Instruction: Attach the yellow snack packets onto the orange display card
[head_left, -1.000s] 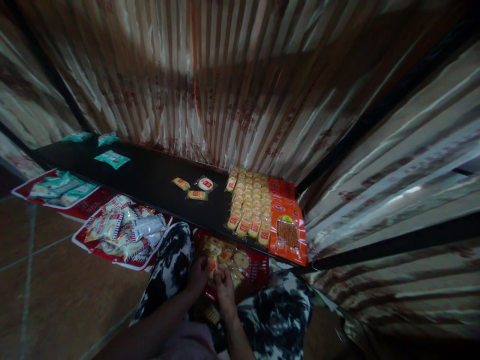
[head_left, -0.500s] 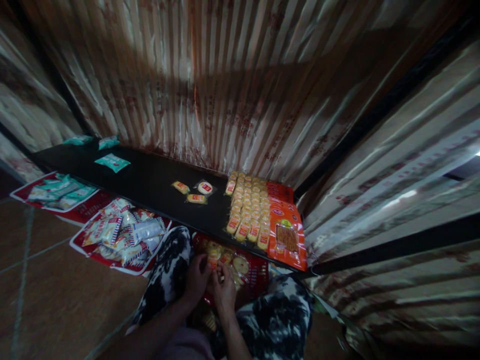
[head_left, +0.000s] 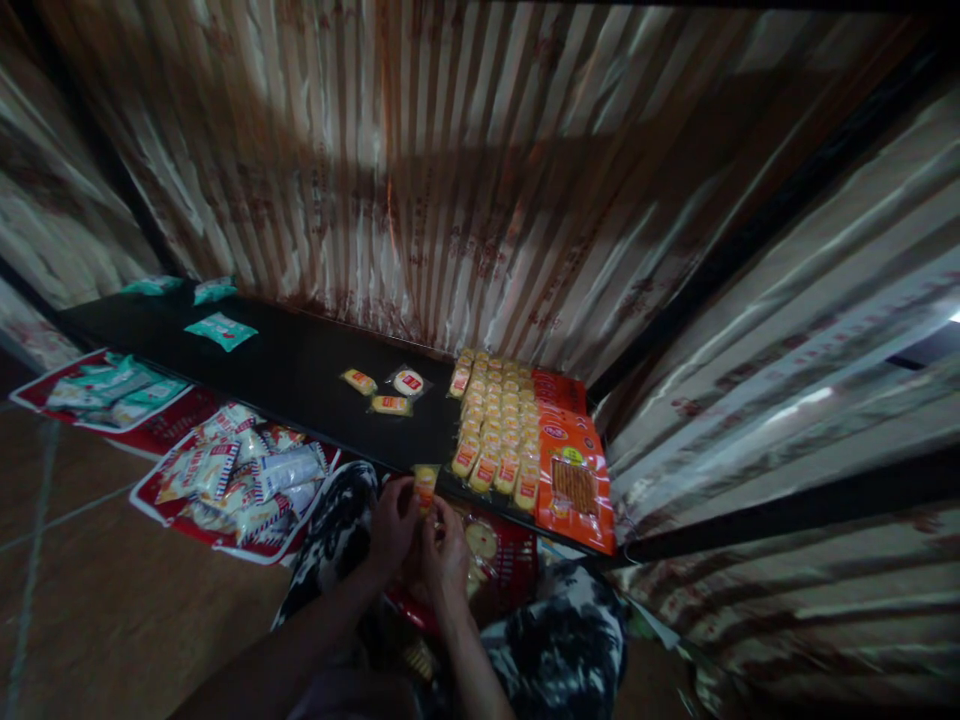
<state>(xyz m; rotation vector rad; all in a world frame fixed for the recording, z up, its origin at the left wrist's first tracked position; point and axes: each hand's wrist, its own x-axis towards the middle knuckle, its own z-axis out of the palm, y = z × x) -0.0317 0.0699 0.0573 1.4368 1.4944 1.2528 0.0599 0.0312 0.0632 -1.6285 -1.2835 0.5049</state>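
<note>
Between my fingertips is a small yellow wrapped snack (head_left: 425,487) with an orange label, held upright at the shelf's front edge. My left hand (head_left: 395,520) grips it from the left, fingers closed. From the right, my right hand (head_left: 444,545) pinches its lower end. Beneath my hands sits a red bag (head_left: 517,560) with a biscuit picture, partly hidden by them. On the black shelf (head_left: 300,350), rows of similar yellow wrapped snacks (head_left: 495,420) stand packed together. Three loose wrapped snacks (head_left: 391,404) lie left of these rows.
Orange snack packets (head_left: 574,470) lie at the shelf's right end, and green packets (head_left: 222,330) at its left. Below the shelf, a red tray (head_left: 139,497) holds striped packets, and another red tray (head_left: 34,392) holds green ones. A pleated curtain (head_left: 420,180) hangs behind.
Both hands have risen slightly towards the shelf edge. The wrapped snack, previously low among others over the red bag, is now held up clear of them.
</note>
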